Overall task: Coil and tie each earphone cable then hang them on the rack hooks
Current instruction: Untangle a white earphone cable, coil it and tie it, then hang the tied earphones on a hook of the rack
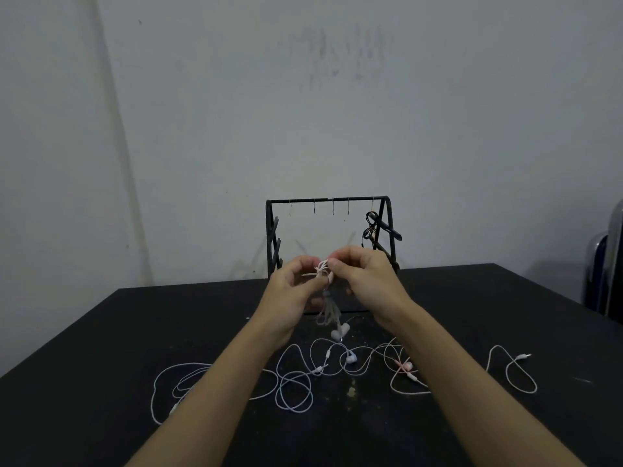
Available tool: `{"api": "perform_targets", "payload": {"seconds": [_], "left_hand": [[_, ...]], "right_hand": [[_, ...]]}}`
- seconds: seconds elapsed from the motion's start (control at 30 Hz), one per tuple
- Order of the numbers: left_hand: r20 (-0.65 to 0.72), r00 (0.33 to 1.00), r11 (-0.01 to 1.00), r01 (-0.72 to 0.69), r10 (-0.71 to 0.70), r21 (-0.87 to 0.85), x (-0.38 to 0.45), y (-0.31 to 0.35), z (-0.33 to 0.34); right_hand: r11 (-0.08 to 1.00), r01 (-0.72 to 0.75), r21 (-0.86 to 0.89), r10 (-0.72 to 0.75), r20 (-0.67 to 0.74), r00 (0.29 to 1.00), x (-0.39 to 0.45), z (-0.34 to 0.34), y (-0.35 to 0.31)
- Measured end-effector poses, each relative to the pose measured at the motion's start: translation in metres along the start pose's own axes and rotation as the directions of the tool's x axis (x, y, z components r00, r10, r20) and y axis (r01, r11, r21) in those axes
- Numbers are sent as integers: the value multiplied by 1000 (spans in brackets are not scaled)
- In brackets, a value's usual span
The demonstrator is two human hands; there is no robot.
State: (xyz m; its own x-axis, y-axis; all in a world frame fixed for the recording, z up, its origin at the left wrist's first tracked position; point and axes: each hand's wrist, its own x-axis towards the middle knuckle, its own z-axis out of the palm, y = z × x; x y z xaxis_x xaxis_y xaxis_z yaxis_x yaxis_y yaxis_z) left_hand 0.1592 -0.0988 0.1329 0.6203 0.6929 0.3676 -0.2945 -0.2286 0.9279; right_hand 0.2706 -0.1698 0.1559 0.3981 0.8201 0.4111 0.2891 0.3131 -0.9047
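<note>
My left hand (292, 284) and my right hand (365, 278) meet above the table, both pinching the top of a coiled pale pink earphone cable (328, 310). A thin tie sticks out at the coil's top between my fingertips. Its two earbuds (340, 331) dangle below, just over the tabletop. Behind my hands stands a black wire rack (328, 199) with several small hooks on its top bar. A coiled black earphone (370, 227) hangs from the rightmost hook. Loose white earphone cables (293, 382) and a pink one (404, 369) lie uncoiled on the table in front.
The black table (101, 382) ends close behind the rack, against a grey wall. A dark chair back (603, 274) stands at the far right edge. One white cable's plug end (522, 357) lies at the right.
</note>
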Motion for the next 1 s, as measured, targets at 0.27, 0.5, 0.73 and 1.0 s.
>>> {"api": "perform_targets", "payload": {"seconds": [0.27, 0.5, 0.73, 1.0], "left_hand": [[50, 996, 948, 91, -80, -305, 34, -10, 17], [-144, 989, 943, -14, -36, -331, 104, -34, 44], [-333, 935, 952, 12, -119, -305, 193, -59, 65], [-411, 898, 929, -10, -154, -371, 258, -95, 77]], "right_hand": [[913, -277, 299, 253, 117, 960, 32, -14, 8], [758, -343, 555, 366, 74, 928, 102, -40, 30], [813, 96, -574, -184, -98, 978, 195, -98, 59], [420, 225, -879, -428, 27, 903, 268, -131, 77]]}}
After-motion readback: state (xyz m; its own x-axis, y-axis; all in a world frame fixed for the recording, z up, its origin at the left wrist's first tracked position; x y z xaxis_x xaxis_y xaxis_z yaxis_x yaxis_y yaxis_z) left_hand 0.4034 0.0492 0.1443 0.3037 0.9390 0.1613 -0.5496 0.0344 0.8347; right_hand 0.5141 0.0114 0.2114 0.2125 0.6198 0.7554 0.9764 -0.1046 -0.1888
